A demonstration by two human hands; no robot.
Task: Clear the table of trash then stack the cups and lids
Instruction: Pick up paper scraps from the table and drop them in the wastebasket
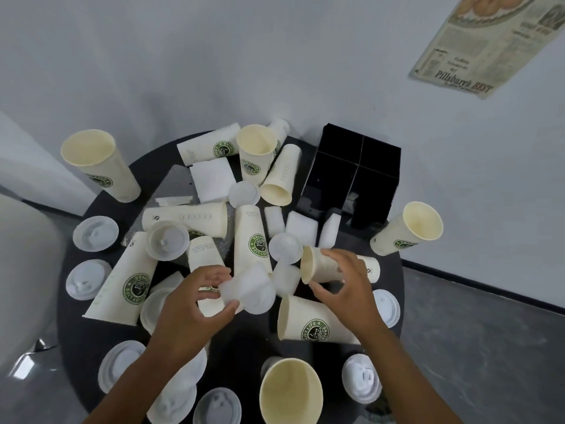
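Both hands work over the middle of the round dark counter (pixel 76 301) in the single head view. Left hand (pixel 189 304) pinches a crumpled white napkin (pixel 244 286) between thumb and curled fingers, the wad sticking out toward the right of that hand and lifted slightly above the cups beneath it. Right hand (pixel 345 286) arches with fingers spread and bent over a small paper cup (pixel 324 266) that lies on its side; fingertips touch its wall, though whether the grasp is closed I cannot tell. That cup's long axis runs roughly left to right, mouth facing left toward the napkin and base pointing to the right, so the right hand is plainly the nearer one and comes at it from above across the axis. Just beyond the hands more loose napkins (pixel 301 229) sit near a black divided holder (pixel 354 175), with another folded napkin (pixel 211 179) further back. Trash, as I judge it, is these white pieces, and the left hand has one already in hand while several remain within reach ahead and between the two arms. Logo cups lie scattered, some upright such as a near cup (pixel 290 390), and white lids (pixel 95 233) ring the counter's rim, none stacked yet.
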